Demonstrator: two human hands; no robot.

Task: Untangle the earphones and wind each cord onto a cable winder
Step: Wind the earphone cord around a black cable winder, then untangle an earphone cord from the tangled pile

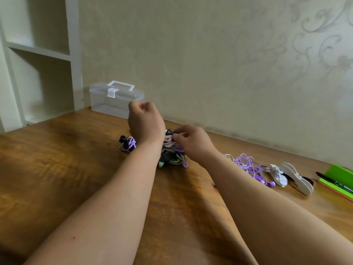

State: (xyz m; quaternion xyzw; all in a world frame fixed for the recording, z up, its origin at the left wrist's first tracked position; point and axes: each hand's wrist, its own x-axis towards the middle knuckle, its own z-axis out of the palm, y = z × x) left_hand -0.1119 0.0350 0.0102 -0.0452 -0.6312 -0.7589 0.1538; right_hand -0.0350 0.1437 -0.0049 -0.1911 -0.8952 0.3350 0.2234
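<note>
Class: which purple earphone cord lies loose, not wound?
The purple tangle at the right, beside the white winders; the left purple cord is wound on a black winder.

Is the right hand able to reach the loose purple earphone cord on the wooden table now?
Probably yes: the right hand is near the loose purple earphone cord, with bare wooden table between, but its grip pinches a white cord.

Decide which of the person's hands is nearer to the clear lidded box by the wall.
Left. The left hand is raised just in front of the clear box; the right hand is farther right, pinching the earphone tangle.
</note>
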